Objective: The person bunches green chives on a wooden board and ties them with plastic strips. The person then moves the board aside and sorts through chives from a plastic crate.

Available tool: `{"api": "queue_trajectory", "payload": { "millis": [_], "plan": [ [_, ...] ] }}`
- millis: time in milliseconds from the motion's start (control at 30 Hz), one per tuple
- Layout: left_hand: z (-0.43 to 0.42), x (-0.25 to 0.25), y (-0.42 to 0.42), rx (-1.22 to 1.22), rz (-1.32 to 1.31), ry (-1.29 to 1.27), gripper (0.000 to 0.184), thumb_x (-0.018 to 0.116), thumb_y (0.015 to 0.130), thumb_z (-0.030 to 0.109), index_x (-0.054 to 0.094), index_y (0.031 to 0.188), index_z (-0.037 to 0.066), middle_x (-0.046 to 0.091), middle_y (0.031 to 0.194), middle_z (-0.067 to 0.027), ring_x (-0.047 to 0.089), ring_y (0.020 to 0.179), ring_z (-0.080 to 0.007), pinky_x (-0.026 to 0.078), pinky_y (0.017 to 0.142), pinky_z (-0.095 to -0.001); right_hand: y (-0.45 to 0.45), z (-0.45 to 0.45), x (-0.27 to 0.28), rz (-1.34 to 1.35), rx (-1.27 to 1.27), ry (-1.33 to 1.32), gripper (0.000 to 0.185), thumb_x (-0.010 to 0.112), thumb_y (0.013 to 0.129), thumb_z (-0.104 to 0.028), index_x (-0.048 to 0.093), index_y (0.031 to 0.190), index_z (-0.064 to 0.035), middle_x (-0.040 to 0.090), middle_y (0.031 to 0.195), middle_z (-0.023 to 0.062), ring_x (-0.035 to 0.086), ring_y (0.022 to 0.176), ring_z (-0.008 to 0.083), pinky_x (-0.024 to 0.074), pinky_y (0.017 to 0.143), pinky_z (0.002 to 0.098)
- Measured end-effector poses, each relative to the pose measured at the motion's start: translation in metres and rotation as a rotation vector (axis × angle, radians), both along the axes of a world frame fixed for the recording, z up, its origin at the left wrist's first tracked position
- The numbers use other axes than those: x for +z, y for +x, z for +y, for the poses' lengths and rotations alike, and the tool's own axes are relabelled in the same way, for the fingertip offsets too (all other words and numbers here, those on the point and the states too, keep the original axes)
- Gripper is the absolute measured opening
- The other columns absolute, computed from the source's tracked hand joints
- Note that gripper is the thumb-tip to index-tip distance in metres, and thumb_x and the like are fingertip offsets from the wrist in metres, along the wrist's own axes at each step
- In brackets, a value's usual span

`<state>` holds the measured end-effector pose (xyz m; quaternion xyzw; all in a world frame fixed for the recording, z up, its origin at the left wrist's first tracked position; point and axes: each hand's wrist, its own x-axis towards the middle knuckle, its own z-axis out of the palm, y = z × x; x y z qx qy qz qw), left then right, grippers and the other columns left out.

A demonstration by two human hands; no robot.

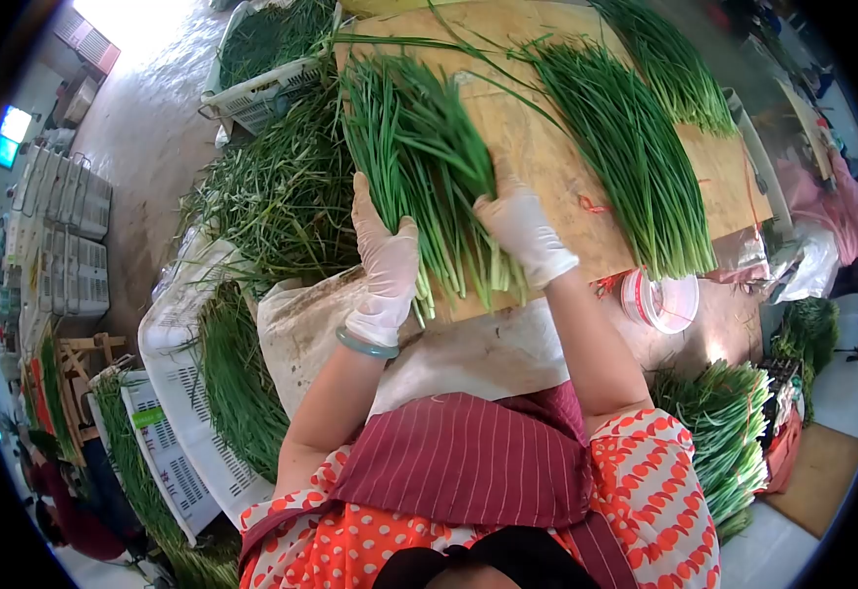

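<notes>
A loose bunch of long green garlic chives (390,147) lies on the wooden board, pale stem ends toward me. My left hand (387,265), in a white glove with a bangle at the wrist, rests against the left side of that bunch, fingers stretched out and thumb apart. In my gloved right hand (527,231), closed fingers grip some garlic chives (448,133) at the right side, their leaves slanting up and left and slightly blurred. Two neat bundles of garlic chives (635,157) lie farther right on the board.
The wooden board (571,236) spans the top middle. Heaped trimmings (272,196) lie at its left, below a white crate (267,93) of greens. A white tub (659,299) with red ties stands under the right edge. More chive bundles (723,422) are stacked at lower right.
</notes>
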<state>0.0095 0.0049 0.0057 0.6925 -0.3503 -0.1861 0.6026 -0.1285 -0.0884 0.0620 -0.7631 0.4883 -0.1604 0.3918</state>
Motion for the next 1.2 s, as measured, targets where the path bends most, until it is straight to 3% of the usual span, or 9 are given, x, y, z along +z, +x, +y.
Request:
{"api": "queue_trajectory", "payload": {
  "millis": [33,100,167,267,367,633,900,1000,1200],
  "plan": [
    [0.0,-0.002,0.0,0.004,0.027,-0.017,0.077,0.052,0.074,-0.008,0.02,0.143,0.005,0.032,0.138,-0.0213,0.034,0.126,-0.0334,0.027,0.105,-0.0355,-0.008,-0.006,-0.009,-0.001,0.001,0.0,0.076,0.062,0.079,-0.02,0.024,0.14,0.0009,0.048,0.126,0.0271,0.055,0.106,0.0341,0.0455,0.086,0.0337],
    [0.0,-0.005,0.001,-0.003,0.01,-0.024,0.077,0.052,0.074,-0.008,0.02,0.143,0.005,0.032,0.139,-0.0204,0.032,0.127,-0.033,0.026,0.106,-0.0353,-0.023,-0.019,-0.033,-0.656,0.061,0.135,0.07,0.054,0.081,-0.013,0.02,0.141,-0.0005,0.057,0.109,0.026,0.056,0.1,0.0377,0.0474,0.078,0.0395],
    [0.0,-0.004,-0.001,-0.014,-0.006,-0.033,0.076,0.051,0.075,-0.008,0.02,0.143,0.004,0.031,0.139,-0.0196,0.031,0.129,-0.0326,0.024,0.107,-0.0351,-0.03,-0.024,-0.032,-0.687,-0.05,0.263,0.065,0.052,0.081,-0.01,0.025,0.14,-0.001,0.056,0.113,0.0255,0.055,0.101,0.0379,0.0466,0.081,0.0397],
    [0.001,-0.001,-0.003,-0.009,-0.079,0.007,0.076,0.051,0.075,-0.007,0.019,0.143,0.005,0.028,0.142,-0.0184,0.028,0.131,-0.0317,0.021,0.108,-0.035,-0.035,-0.032,-0.049,0.143,-0.085,-0.645,0.069,0.063,0.079,-0.021,0.031,0.138,-0.0039,0.048,0.125,0.0212,0.053,0.102,0.0385,0.0444,0.083,0.0441],
    [0.0,-0.003,-0.002,-0.022,-0.055,0.002,0.075,0.051,0.077,-0.006,0.018,0.143,0.006,0.022,0.145,-0.0196,0.026,0.132,-0.0315,0.021,0.109,-0.0351,-0.034,-0.02,-0.03,0.207,-0.142,-0.747,0.073,0.067,0.075,-0.026,0.034,0.137,-0.0057,0.045,0.128,0.0197,0.051,0.104,0.0389,0.0429,0.084,0.0469],
    [-0.017,0.016,-0.024,0.012,-0.58,0.414,0.109,0.079,0.064,0.034,0.01,0.145,0.011,0.014,0.145,-0.0247,0.025,0.126,-0.0454,0.025,0.105,-0.0481,-0.019,0.002,-0.043,0.287,-0.122,-0.705,0.061,0.061,0.077,-0.018,0.039,0.132,-0.0047,0.048,0.124,0.0189,0.053,0.101,0.0381,0.0452,0.082,0.0442],
    [-0.009,0.01,-0.017,-0.007,-0.448,0.331,0.104,0.074,0.066,0.019,0.008,0.146,0.011,0.013,0.145,-0.0254,0.021,0.131,-0.0416,0.022,0.108,-0.0417,-0.047,-0.031,-0.063,-0.187,-0.259,-0.54,0.045,0.056,0.08,-0.01,0.046,0.122,0.0008,0.054,0.114,0.0234,0.056,0.096,0.039,0.0474,0.082,0.0417],
    [-0.003,0.011,-0.02,-0.005,-0.38,0.242,0.102,0.073,0.068,0.012,0.006,0.145,0.006,0.013,0.145,-0.0249,0.019,0.134,-0.0375,0.02,0.109,-0.0383,-0.05,-0.011,-0.03,0.097,-0.295,-0.845,0.051,0.061,0.081,-0.019,0.044,0.125,0.0016,0.057,0.107,0.023,0.056,0.094,0.0398,0.0484,0.079,0.0409],
    [0.006,0.008,-0.021,-0.026,-0.246,0.138,0.098,0.071,0.07,0.007,0.006,0.143,-0.001,0.015,0.145,-0.0234,0.02,0.134,-0.034,0.018,0.11,-0.0359,-0.033,0.022,-0.017,0.423,-0.095,-0.417,0.062,0.058,0.084,-0.033,0.038,0.132,0.0006,0.062,0.099,0.0211,0.06,0.087,0.0385,0.0491,0.069,0.0446]
  ]
}}
